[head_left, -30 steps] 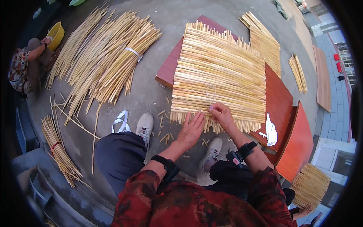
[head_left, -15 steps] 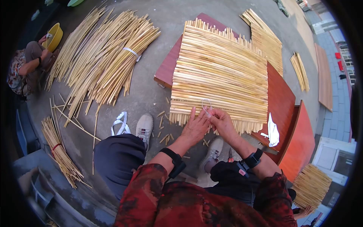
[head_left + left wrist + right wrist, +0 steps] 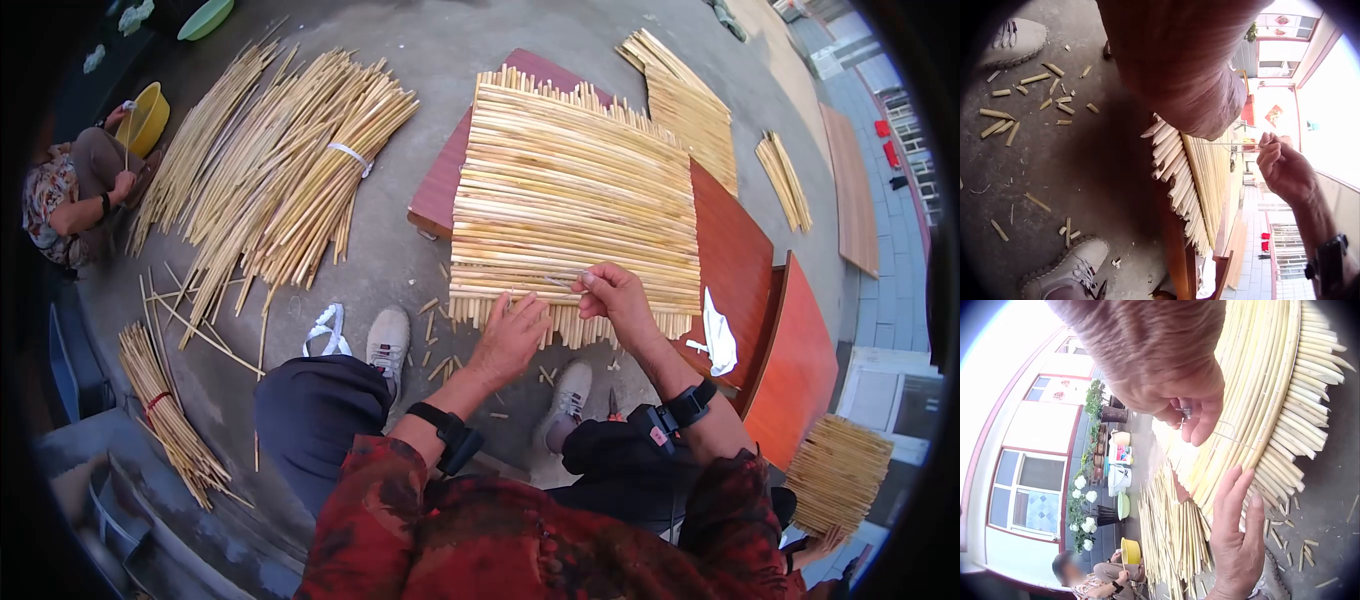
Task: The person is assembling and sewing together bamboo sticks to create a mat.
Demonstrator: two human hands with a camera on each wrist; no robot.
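A mat of pale stalks laid side by side [image 3: 580, 190] lies on a reddish board, its cut ends jagged along the near edge. My left hand [image 3: 506, 342] rests with extended fingers on the mat's near edge, left of my right hand. My right hand [image 3: 618, 304] is raised just above the mat and pinches a thin strand between thumb and fingers. In the left wrist view, the strand [image 3: 1244, 144] runs taut from the mat to my right hand [image 3: 1288, 172]. The right wrist view shows my left fingers [image 3: 1235, 500] at the stalk ends.
Loose long stalks [image 3: 270, 170] spread at the left, with a tied bundle [image 3: 170, 410] nearer. A person [image 3: 70, 205] sits by a yellow basin [image 3: 143, 120]. Red boards [image 3: 795, 370] and a white cloth [image 3: 717, 335] lie at the right. Cut pieces litter the floor.
My right hand has moved right, away from my left hand, and lifted with the strand. The strand's loop, round before, now looks drawn out. My left hand stays near the mat's edge.
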